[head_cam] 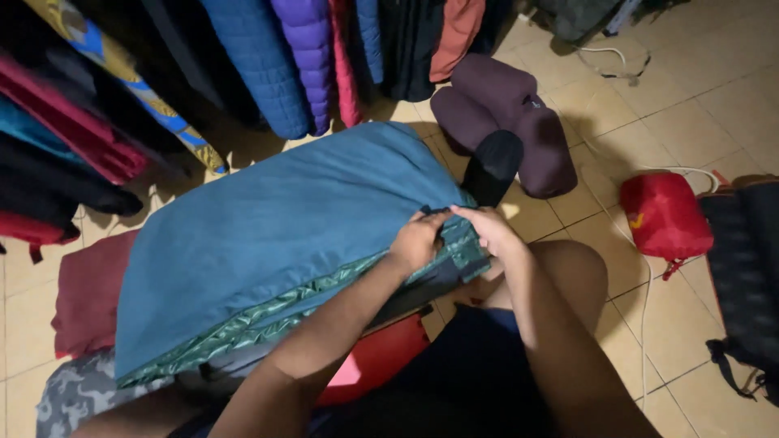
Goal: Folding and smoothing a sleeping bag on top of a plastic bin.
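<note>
While both hands (454,235) pinch it shut, the teal sleeping bag (276,235) lies folded.

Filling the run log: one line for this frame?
left hand: grips teal bag edge | right hand: grips same edge | bag: on pile, floor | black sack: behind hands

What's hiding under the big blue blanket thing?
Under the teal sleeping bag a shiny green layer, a dark red fabric and something red peek out. Whatever lies beneath its middle is covered.
</note>
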